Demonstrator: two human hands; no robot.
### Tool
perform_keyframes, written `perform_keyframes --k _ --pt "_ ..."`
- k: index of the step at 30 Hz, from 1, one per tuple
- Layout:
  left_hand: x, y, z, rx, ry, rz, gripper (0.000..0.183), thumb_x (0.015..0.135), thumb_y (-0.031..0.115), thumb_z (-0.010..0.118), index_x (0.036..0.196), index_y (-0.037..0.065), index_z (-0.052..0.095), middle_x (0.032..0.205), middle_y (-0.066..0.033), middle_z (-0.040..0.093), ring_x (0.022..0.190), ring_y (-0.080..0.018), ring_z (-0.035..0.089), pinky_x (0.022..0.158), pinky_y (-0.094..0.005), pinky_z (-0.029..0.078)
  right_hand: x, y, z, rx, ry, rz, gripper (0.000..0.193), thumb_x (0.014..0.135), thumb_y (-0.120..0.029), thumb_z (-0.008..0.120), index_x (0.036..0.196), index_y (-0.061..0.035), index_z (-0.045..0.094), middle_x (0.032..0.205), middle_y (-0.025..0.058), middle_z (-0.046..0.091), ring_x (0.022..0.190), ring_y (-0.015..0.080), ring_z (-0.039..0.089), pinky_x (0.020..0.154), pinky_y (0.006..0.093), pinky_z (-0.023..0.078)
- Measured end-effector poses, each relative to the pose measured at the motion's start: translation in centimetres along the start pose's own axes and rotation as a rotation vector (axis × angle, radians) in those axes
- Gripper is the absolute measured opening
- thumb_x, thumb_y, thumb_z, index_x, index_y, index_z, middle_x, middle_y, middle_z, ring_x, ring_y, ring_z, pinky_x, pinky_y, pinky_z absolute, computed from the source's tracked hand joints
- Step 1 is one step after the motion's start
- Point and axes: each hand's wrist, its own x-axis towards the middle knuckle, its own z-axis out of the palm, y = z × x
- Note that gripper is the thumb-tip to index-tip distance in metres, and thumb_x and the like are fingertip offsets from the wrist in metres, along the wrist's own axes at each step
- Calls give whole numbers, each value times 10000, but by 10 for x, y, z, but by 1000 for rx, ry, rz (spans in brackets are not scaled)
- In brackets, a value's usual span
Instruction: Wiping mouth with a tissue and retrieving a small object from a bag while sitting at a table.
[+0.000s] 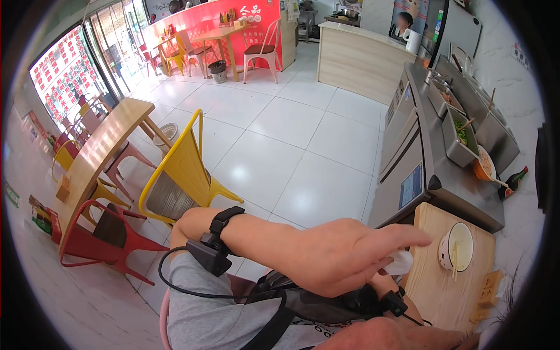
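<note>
White wad [401,263] by the left hand [349,256], right hand [382,282] mostly hidden, can't tell if either's gripping it tbh, bowl [465,249] with chopsticks [455,265] sitting on the table [430,286]

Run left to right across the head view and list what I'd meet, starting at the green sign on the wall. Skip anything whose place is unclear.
Green sign → wooden block → nearest yellow chair → left hand → bowl → bottle.
</note>
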Motion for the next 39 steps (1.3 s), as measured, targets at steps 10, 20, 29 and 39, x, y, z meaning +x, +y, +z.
perform_keyframes --k 10,20,29,39 --pt "3 -11 -6 132 -144 423 159 904 9 575 1060 -20 576 1060 -180 618 883 -294 653 659 -316 547 124 -162 -53 16 9 -553 248 825 -268 627 970 -94 727 1004 193 693 996 365 660 848 456 514" --pt "6 -13 -1 195 -91 505 54 883 19 586 873 -15 545 908 -127 553 726 -276 603 595 -320 513 238 -247 -17 -55 -17 -764 221 800 -214 618 907 -78 755 981 208 708 980 368 672 844 454 516" --pt "3 -14 -1 266 -75 534 99 881 36 584 804 -2 535 885 -115 536 654 -246 565 536 -304 472 226 -226 4 -58 73 -458 245 818 -225 588 909 -66 751 975 203 703 947 376 680 817 468 529" --pt "4 -15 0 321 -105 576 165 846 62 618 731 -2 517 860 -125 499 657 -253 553 511 -306 456 97 -84 2 -10 45 -194 264 844 -273 599 972 -77 721 997 193 687 963 374 665 826 466 523"
